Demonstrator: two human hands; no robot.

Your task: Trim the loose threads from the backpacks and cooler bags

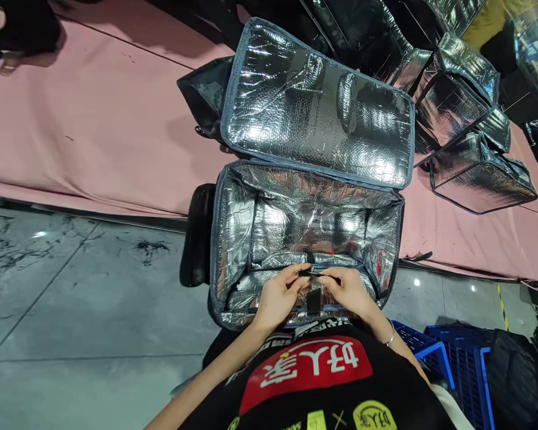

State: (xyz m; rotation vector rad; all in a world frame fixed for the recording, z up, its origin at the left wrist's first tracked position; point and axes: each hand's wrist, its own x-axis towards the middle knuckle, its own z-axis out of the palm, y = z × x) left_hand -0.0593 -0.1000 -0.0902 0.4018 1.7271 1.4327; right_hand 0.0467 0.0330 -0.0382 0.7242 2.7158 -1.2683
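A black insulated bag [311,224] with a silver foil lining lies open before me, its foil-lined lid [323,101] folded back onto the pink table. Over the bag's near side, my left hand [283,294] and my right hand [347,289] meet at a short black strap [311,273]. Each hand pinches the strap between thumb and fingers, one on either side. Just below them, a black tab [314,300] hangs against the foil near the rim. A black side pocket [199,236] bulges from the bag's left side.
A pink cloth-covered table [107,119] runs across the scene. More foil-lined pieces [479,167] are piled at the right. Blue plastic crates [464,358] stand on the grey floor [94,298] at lower right. At the upper left, part of another person [22,30] shows.
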